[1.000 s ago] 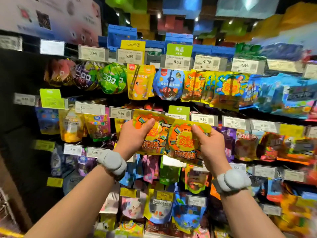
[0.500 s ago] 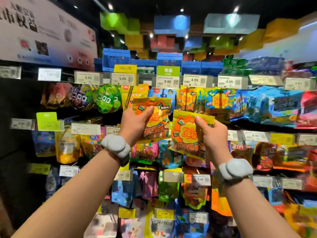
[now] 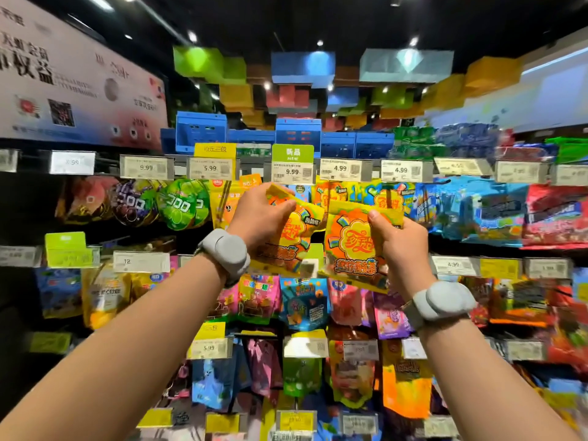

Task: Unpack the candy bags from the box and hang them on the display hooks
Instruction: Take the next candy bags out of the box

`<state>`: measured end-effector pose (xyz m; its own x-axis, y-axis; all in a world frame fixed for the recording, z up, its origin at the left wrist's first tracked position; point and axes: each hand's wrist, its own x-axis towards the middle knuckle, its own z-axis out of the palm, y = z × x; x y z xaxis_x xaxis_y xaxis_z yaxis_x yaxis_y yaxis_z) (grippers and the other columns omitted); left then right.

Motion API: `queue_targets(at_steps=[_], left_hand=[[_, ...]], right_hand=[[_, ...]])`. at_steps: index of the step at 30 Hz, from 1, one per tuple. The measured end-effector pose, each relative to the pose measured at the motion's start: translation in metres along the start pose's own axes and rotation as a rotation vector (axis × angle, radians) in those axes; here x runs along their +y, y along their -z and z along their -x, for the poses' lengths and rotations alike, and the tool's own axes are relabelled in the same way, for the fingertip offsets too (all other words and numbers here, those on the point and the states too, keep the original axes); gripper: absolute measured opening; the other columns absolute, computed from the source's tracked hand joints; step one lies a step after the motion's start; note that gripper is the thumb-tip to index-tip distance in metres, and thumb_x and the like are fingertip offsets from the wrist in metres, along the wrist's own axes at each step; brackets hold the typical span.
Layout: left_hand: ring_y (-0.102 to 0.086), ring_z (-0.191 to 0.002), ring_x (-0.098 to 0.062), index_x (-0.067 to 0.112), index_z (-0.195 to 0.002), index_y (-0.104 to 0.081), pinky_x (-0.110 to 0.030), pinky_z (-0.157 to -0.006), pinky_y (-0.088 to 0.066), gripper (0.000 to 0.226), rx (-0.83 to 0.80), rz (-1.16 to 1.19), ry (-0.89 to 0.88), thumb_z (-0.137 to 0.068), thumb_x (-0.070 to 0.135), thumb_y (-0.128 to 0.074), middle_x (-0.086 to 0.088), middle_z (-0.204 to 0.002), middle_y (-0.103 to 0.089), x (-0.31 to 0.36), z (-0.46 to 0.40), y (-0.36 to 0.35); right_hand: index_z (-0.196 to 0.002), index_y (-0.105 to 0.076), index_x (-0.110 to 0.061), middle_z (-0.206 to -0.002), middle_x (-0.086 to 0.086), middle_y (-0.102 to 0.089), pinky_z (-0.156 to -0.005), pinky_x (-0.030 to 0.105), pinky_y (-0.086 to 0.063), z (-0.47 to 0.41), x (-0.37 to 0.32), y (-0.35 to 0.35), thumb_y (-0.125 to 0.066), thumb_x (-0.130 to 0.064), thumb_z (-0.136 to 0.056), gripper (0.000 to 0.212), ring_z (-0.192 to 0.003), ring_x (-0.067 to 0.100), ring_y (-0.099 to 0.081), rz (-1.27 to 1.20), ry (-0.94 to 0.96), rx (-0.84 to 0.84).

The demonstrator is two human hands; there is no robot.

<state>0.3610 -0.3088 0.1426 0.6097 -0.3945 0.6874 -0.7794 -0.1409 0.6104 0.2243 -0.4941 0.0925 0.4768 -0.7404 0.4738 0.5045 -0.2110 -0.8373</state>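
Top row packed: price tags (image 3: 345, 169) hang in line across hook fronts, hung bags (image 3: 386, 198) crowd just behind. Left hand (image 3: 261, 218) grips candy bag (image 3: 291, 237) right below green tag (image 3: 292, 163); right hand (image 3: 399, 243) grips second bag (image 3: 353, 246) beside it, bags nearly touching. Row of tags (image 3: 141, 261) and bags close below wrists. Open air only on near side, around forearms.
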Motion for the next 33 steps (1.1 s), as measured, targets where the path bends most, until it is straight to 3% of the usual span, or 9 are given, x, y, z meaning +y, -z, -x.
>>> queue_targets(at_steps=[3, 5, 9, 16, 18, 21, 25, 28, 33], left_hand=[[-0.058, -0.087, -0.009, 0.021, -0.102, -0.070, -0.008, -0.060, -0.036, 0.019, -0.027, -0.128, -0.058, -0.086, 0.030, -0.072, 0.006, -0.096, -0.067, 0.008, -0.009, 0.000], [-0.060, -0.091, -0.012, 0.024, -0.107, -0.068, -0.017, -0.068, -0.043, 0.023, -0.050, -0.184, -0.088, -0.087, 0.035, -0.071, 0.006, -0.098, -0.068, 0.011, -0.014, 0.000], [-0.064, -0.094, -0.017, 0.027, -0.113, -0.066, -0.030, -0.079, -0.053, 0.032, -0.061, -0.257, -0.128, -0.085, 0.040, -0.072, 0.003, -0.101, -0.072, 0.019, -0.026, 0.000], [-0.060, -0.091, -0.020, 0.029, -0.126, -0.058, -0.034, -0.083, -0.051, 0.044, -0.062, -0.419, -0.234, -0.088, 0.051, -0.062, 0.001, -0.099, -0.068, 0.034, -0.038, -0.006], [-0.060, -0.091, -0.020, 0.032, -0.132, -0.053, -0.036, -0.085, -0.052, 0.050, -0.062, -0.439, -0.247, -0.089, 0.055, -0.060, 0.004, -0.095, -0.066, 0.036, -0.040, -0.009], [-0.063, -0.097, -0.023, 0.037, -0.139, -0.047, -0.043, -0.087, -0.054, 0.058, -0.078, -0.458, -0.248, -0.088, 0.061, -0.057, 0.003, -0.100, -0.068, 0.038, -0.046, -0.014], [-0.060, -0.110, -0.025, 0.042, -0.144, -0.040, -0.043, -0.092, -0.052, 0.064, -0.094, -0.495, -0.245, -0.086, 0.064, -0.056, 0.002, -0.118, -0.067, 0.040, -0.056, -0.018], [-0.055, -0.123, -0.024, 0.045, -0.144, -0.038, -0.045, -0.096, -0.051, 0.065, -0.114, -0.537, -0.266, -0.084, 0.065, -0.057, 0.004, -0.136, -0.059, 0.043, -0.061, -0.021], [-0.060, -0.114, -0.023, 0.046, -0.142, -0.041, -0.039, -0.083, -0.055, 0.063, -0.155, -0.701, -0.326, -0.084, 0.065, -0.058, 0.004, -0.119, -0.069, 0.045, -0.065, -0.027]], right_hand=[[-0.076, -0.067, -0.007, -0.072, 0.008, -0.064, -0.068, 0.060, -0.053, -0.006, -0.002, 0.006, -0.075, -0.025, -0.086, 0.022, -0.070, 0.021, -0.058, 0.013, -0.004, -0.004], [-0.071, -0.062, -0.005, -0.061, -0.001, -0.061, -0.062, 0.050, -0.051, -0.009, -0.003, 0.010, -0.077, -0.030, -0.083, 0.032, -0.061, 0.017, -0.055, 0.042, 0.002, -0.018], [-0.097, -0.058, 0.018, -0.082, 0.019, -0.068, -0.075, 0.067, -0.054, -0.012, -0.006, 0.014, -0.079, -0.054, -0.059, 0.084, -0.076, 0.028, -0.064, 0.039, -0.031, -0.049], [-0.110, -0.055, 0.015, -0.105, 0.032, -0.066, -0.075, 0.069, -0.053, -0.022, -0.006, 0.021, -0.081, -0.062, -0.053, 0.099, -0.098, 0.051, -0.065, 0.076, -0.039, -0.052], [-0.110, -0.059, 0.012, -0.102, 0.027, -0.071, -0.075, 0.066, -0.055, -0.022, -0.008, 0.023, -0.080, -0.057, -0.057, 0.090, -0.097, 0.047, -0.068, 0.060, -0.038, -0.056], [-0.103, -0.064, 0.011, -0.098, 0.025, -0.073, -0.075, 0.064, -0.056, -0.021, -0.018, 0.021, -0.079, -0.039, -0.077, 0.058, -0.089, 0.038, -0.072, 0.059, -0.049, -0.040], [-0.095, -0.070, 0.001, -0.087, 0.015, -0.074, -0.068, 0.045, -0.062, -0.028, -0.021, 0.022, -0.068, -0.019, -0.093, 0.020, -0.073, 0.027, -0.070, -0.003, -0.060, -0.040], [-0.094, -0.070, -0.004, -0.089, 0.015, -0.073, -0.068, 0.043, -0.062, -0.032, -0.024, 0.023, -0.066, -0.016, -0.094, 0.013, -0.071, 0.025, -0.070, -0.040, -0.049, -0.049], [-0.096, -0.070, 0.002, -0.093, 0.021, -0.075, -0.074, 0.059, -0.059, -0.038, -0.024, 0.025, -0.070, -0.021, -0.091, 0.024, -0.083, 0.035, -0.073, 0.053, -0.028, -0.091]])
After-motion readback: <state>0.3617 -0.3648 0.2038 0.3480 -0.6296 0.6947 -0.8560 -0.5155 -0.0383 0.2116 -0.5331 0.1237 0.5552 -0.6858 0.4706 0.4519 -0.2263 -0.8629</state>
